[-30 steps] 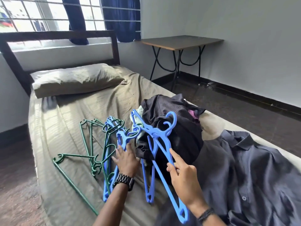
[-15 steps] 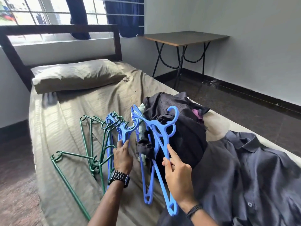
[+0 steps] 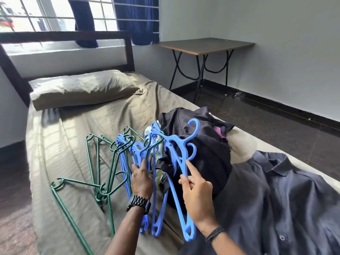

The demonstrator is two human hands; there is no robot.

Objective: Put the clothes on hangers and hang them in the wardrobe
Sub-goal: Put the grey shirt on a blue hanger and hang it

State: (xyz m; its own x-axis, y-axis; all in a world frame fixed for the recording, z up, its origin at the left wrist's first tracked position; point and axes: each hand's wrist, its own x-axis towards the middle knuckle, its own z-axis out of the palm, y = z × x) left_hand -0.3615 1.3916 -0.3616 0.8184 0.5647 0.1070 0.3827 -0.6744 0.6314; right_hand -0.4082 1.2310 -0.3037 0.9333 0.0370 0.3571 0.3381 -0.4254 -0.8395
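Since a sec ago my right hand (image 3: pixel 197 192) has pulled one blue hanger (image 3: pixel 181 162) up & off the tangle, thumb + curled fingers pinching its arm, index finger straight along it. Left hand (image 3: pixel 141 178) has shifted up the other blue hangers (image 3: pixel 136 151), fingers curled round them, prob pinning them. So one hanger's nearly free for a garment. It's flat plastic w/ a big hook. Grey shirt (image 3: pixel 276 190) lies open on the bed (image 3: pixel 70 144) to the right; dark clothes pile (image 3: pixel 207 151) behind; green hangers (image 3: pixel 103 162) left. Wardrobe not in view.
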